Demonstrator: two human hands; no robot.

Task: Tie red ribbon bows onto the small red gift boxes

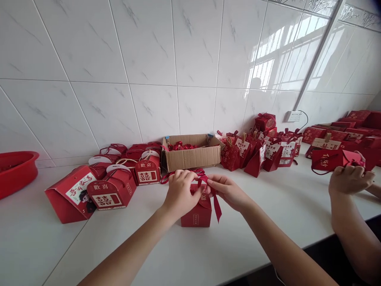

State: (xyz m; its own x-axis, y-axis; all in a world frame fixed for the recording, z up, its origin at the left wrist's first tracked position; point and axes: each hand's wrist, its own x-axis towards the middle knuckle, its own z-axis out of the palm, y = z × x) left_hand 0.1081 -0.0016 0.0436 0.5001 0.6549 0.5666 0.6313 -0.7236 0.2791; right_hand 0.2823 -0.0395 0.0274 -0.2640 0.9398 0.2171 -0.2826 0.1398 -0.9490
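Note:
A small red gift box (195,216) stands upright on the white table in front of me. At its top is a dark red ribbon (218,208), looped, with one tail hanging down the box's right side. My left hand (182,192) is closed on the ribbon at the left, its fingers curled over the top of the box. From the right, my right hand (228,190) pinches the ribbon between thumb and fingers. The ribbon's crossing point is partly hidden by my fingers.
Behind the box is an open cardboard box (193,159) holding red ribbon. Red gift boxes (111,190) stand to the left, near a red basin (18,172). More red boxes (264,155) line the right. A co-worker's hand (351,178) holds another red box at the far right.

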